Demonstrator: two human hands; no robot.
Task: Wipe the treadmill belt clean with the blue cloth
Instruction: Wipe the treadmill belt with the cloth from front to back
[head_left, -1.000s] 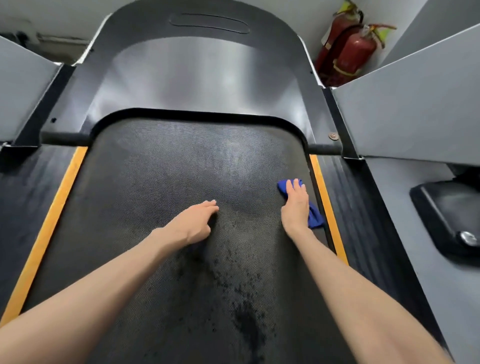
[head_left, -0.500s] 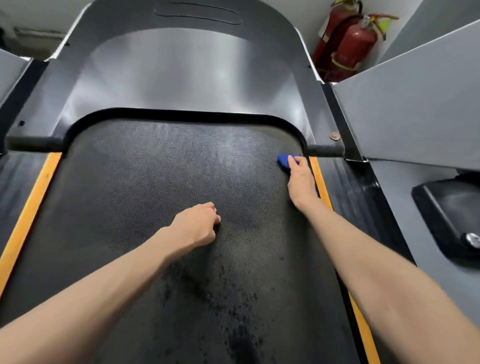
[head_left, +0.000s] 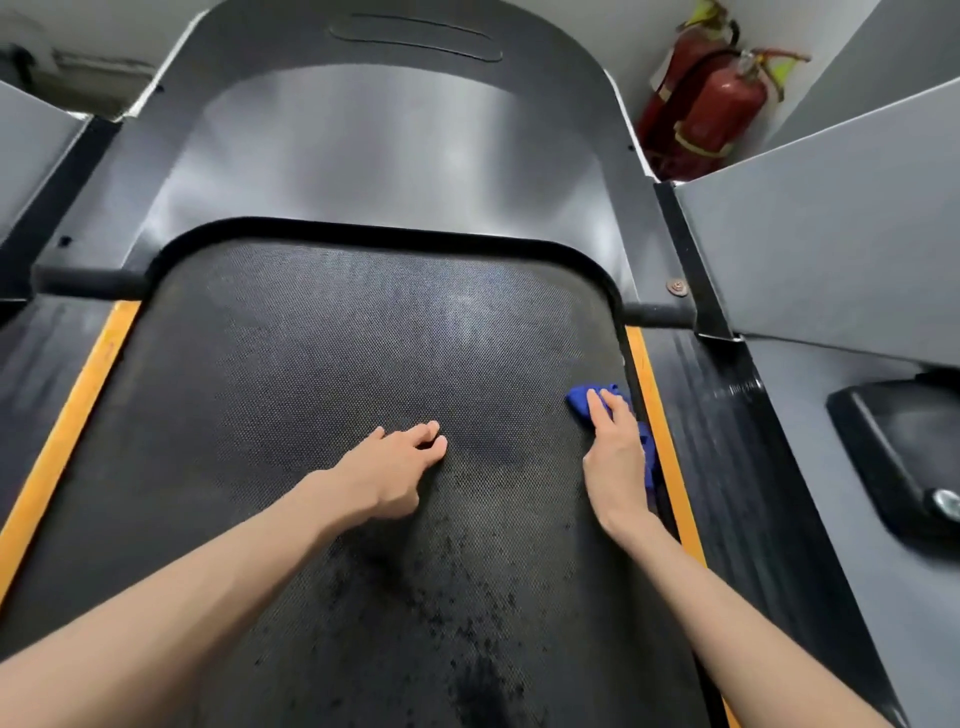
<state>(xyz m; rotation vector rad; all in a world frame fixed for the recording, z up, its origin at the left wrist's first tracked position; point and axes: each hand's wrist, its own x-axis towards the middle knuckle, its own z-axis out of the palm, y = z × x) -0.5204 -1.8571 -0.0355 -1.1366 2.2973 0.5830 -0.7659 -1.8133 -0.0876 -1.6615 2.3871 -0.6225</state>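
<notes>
1. One treadmill belt (head_left: 337, 364): black, dotted texture, with dark speckled patches low between your forearms and a paler sheen toward the far end.
2. One grey motor hood (head_left: 389, 156), at the belt's far end.
3. Two orange strips (head_left: 72, 421), one along each side of the belt.
4. Two red fire extinguishers (head_left: 722, 104), side by side in the far right corner.
5. Two hands. Your left hand (head_left: 395, 467) rests mid-belt, fingers loosely bent and holding nothing. Your right hand (head_left: 615, 452) lies flat, fingers together, pressing the cloth.
6. One blue cloth (head_left: 579, 397), crumpled at the belt's right edge, just beside the right strip.
</notes>
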